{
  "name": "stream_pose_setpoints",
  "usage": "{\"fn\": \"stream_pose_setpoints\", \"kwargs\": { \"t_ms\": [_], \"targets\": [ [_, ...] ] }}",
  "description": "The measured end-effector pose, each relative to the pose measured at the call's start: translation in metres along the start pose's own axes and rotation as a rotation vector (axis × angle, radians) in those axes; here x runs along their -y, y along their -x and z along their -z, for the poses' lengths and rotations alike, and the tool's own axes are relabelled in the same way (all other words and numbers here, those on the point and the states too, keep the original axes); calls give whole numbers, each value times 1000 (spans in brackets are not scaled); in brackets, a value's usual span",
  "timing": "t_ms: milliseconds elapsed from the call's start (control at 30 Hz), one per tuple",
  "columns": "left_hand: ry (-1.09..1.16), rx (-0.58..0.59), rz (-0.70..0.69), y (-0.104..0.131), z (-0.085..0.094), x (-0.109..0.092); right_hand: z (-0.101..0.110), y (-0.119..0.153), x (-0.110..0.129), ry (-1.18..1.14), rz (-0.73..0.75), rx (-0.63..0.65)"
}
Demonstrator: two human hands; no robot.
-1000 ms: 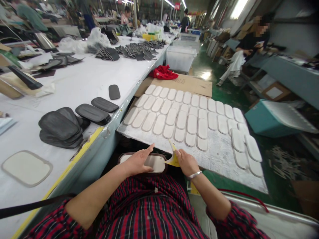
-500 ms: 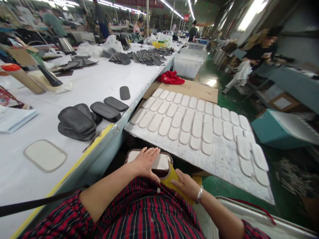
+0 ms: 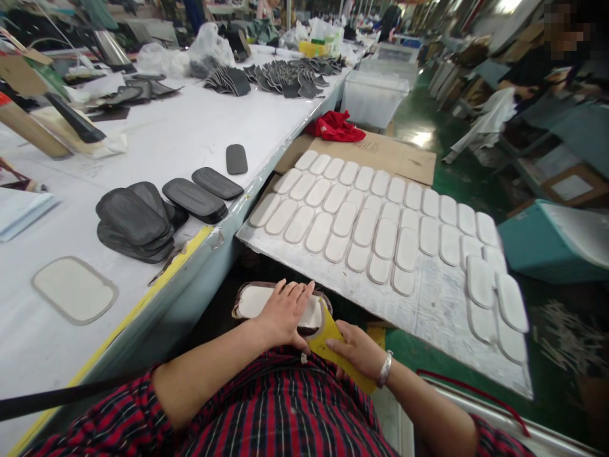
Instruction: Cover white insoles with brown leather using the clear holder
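Note:
My left hand (image 3: 281,315) lies flat, fingers spread, on a white oval panel (image 3: 250,301) with a dark brown rim, just in front of my lap. My right hand (image 3: 358,352), with a bracelet at the wrist, grips a yellow plastic scraper (image 3: 325,331). The scraper's tip touches the right end of the panel, beside my left thumb. My left hand hides the middle of the panel. What supports the panel from below cannot be made out.
A slanted board (image 3: 431,311) holds rows of white oval pads (image 3: 318,231). On the white table (image 3: 181,133) at left lie dark oval pieces (image 3: 133,216) in stacks and one grey-edged white pad (image 3: 73,290). A red cloth (image 3: 337,127) lies behind the board. Another person (image 3: 528,73) works at right.
The head view has tilted down and shifted a little. Both hands keep nearly the same place, with the scraper still at the right end of the panel.

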State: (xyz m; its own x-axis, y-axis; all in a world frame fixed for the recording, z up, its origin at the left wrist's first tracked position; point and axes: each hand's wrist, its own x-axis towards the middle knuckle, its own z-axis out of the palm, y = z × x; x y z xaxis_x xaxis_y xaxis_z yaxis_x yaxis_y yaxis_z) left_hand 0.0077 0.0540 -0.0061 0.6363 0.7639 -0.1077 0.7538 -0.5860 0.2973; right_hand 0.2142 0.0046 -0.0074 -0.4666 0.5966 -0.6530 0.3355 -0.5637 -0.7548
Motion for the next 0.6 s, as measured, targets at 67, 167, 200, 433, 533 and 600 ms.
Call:
{"fn": "stream_pose_setpoints", "kwargs": {
  "t_ms": [67,167,200,433,533,600],
  "targets": [
    [14,6,1,-2,0,1,6,-2,4,-20,-36,43],
    [26,4,3,-4,0,2,12,-5,7,-17,-55,64],
    [29,1,3,-4,0,2,14,-6,7,-16,-57,70],
    [49,13,-1,-4,2,3,18,-10,7,-60,-53,99],
    [60,37,-20,-7,6,4,13,-8,8,-84,-71,58],
    [81,79,-31,-7,12,9,7,-5,6,-98,-50,-23]
  ]
}}
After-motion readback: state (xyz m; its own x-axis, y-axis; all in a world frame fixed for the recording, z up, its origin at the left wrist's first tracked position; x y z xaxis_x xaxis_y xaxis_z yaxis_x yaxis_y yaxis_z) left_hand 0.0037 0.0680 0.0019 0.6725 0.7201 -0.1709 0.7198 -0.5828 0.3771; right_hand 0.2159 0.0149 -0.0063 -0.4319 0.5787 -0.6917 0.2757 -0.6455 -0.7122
